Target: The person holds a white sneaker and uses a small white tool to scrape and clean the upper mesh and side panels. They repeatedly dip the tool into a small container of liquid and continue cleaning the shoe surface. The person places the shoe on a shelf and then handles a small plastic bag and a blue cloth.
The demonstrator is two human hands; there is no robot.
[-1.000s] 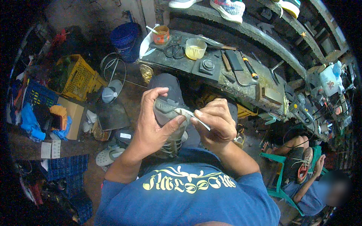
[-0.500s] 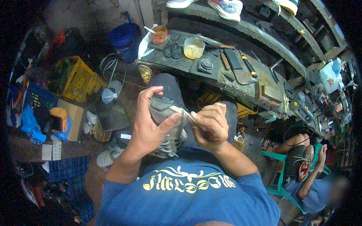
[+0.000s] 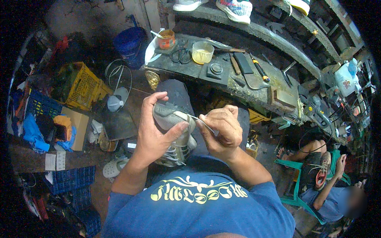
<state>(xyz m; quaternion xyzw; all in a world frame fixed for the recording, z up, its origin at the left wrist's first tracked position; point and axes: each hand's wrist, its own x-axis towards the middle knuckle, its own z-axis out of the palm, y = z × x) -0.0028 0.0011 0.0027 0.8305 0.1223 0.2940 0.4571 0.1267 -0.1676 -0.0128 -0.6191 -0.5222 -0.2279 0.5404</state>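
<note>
A worn grey sneaker (image 3: 171,119) with white laces rests over my lap, its toe pointing away from me. My left hand (image 3: 156,131) grips the toe end, thumb across the upper and fingers around the far side. Pinched between the thumb and fingers of my right hand (image 3: 222,129) is a thin pale strip (image 3: 203,122), running from the sneaker's edge by the toe. The strip stands partly away from the shoe; whether its other end is attached cannot be made out.
Ahead, a workbench (image 3: 182,70) carries a plastic cup (image 3: 203,52), an orange can (image 3: 166,39), scissors (image 3: 180,56), and several knives and tools. Sneakers (image 3: 235,10) line a shelf above. At left stands a yellow crate (image 3: 83,85). Another person sits on a green chair (image 3: 293,186) at right.
The sneaker's toe has tilted slightly left in my left hand. My right hand still pinches the strip, which now shows more edge-on.
</note>
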